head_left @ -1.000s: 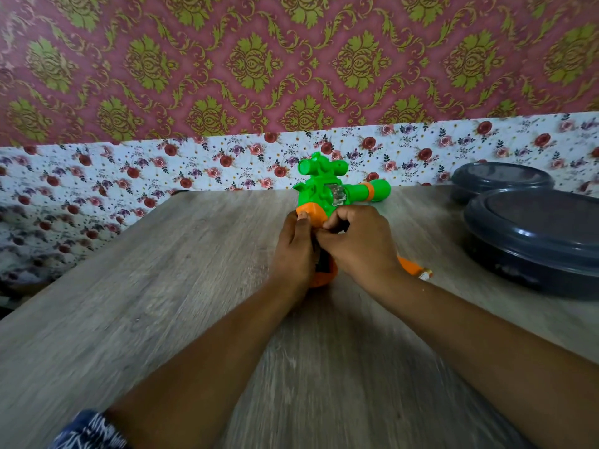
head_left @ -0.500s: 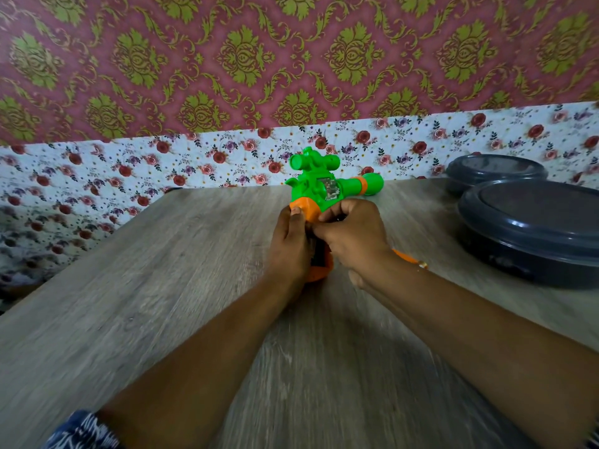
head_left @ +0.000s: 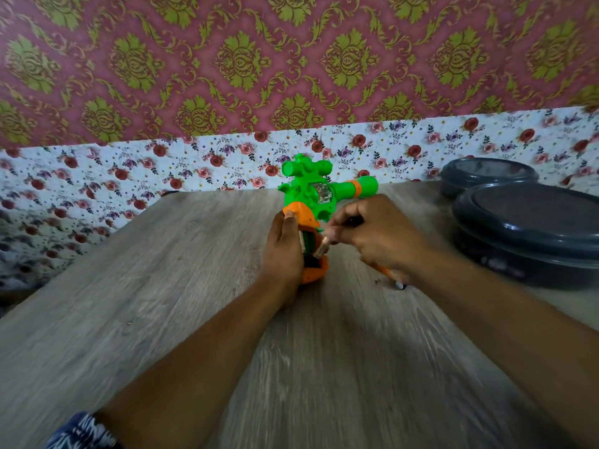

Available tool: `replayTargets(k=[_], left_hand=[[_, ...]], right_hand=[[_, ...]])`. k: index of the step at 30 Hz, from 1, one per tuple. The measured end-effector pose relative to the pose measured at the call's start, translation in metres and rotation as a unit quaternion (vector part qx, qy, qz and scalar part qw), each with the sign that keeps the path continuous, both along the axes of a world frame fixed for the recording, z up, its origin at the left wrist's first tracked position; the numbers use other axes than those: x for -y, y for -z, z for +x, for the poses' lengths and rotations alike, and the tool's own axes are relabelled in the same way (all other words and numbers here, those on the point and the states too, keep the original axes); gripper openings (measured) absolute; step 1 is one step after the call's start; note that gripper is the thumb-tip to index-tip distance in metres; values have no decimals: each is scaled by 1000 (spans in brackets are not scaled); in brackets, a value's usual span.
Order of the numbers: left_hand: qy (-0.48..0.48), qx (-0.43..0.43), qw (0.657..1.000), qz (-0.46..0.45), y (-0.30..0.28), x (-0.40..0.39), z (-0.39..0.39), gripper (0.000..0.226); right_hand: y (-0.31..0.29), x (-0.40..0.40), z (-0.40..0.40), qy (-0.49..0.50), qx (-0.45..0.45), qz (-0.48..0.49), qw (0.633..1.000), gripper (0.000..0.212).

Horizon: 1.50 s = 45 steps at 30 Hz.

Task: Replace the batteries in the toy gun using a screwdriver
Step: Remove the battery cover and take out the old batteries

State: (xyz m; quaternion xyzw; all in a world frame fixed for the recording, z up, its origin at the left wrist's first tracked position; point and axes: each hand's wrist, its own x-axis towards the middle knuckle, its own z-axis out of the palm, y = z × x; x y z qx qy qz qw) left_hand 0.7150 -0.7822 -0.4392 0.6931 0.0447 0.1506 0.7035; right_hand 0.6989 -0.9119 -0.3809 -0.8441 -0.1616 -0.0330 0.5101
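Single head-worn wide-angle view, looking forward and down along both forearms. Grey wood-grain table [head_left: 162, 319] fills lower frame, close; patterned red-and-green wallpapered wall [head_left: 291, 59] spans upper frame. Hands near centre frame.

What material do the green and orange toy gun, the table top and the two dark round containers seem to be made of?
The green and orange toy gun looks like moulded plastic: saturated colour, slight gloss. The grey table top shows streaked wood grain, matte; it may be wood or a printed laminate. The two dark round containers look like smooth plastic, with soft highlights along the rims.
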Motion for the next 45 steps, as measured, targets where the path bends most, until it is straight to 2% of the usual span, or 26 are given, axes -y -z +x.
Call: replayTargets(k=[2, 4, 9, 13, 18, 24, 26, 28, 30, 32, 34, 36, 37, 42, 45], left_hand=[[12, -9, 999, -43, -2, 1, -2, 35], [28, -17, 997, -74, -5, 2, -3, 40], [26, -18, 994, -108, -2, 2, 0, 46], [24, -26, 992, -117, 1, 2, 3, 49], [31, -36, 991, -122, 4, 1, 4, 52], [49, -24, 992, -115, 11, -4, 10, 54], [45, -27, 993, -108, 10, -4, 9, 54], [47, -40, 993, -104, 9, -4, 9, 54], [53, -46, 993, -93, 7, -4, 6, 56], [45, -50, 996, -63, 5, -3, 4, 54], [31, -41, 997, -49, 0, -1, -2, 59], [16, -31, 998, -51, 10, -6, 6, 81], [17, -28, 998, -53, 18, -9, 13, 85], [37, -10, 997, -64, 12, -1, 6, 83], [38, 1, 999, -36, 9, 1, 1, 82]], right_hand=[[-14, 21, -3, -15, -45, -7, 999, 8], [-26, 48, -3, -15, -111, -25, 993, 12], [-27, 94, -4, 17, -219, -127, 967, 19], [-17, 104, 3, 31, -259, -171, 950, 8], [-1, 106, 9, 56, -283, -198, 937, 17], [1, 103, 12, 93, -231, -142, 958, 18], [-1, 97, 11, 105, -141, -148, 973, 18], [-2, 80, 7, 91, -1, -161, 983, 14], [-1, 52, -5, 30, 97, -180, 978, 6], [7, 23, -14, -30, 147, -202, 968, 16], [15, 2, -15, -55, 174, -214, 960, 26], [18, -8, -11, -56, 193, -216, 955, 31], [18, -9, -8, -53, 196, -211, 956, 33], [25, -7, 2, -46, 183, -203, 961, 40], [26, -8, 6, -51, 162, -181, 969, 37]])
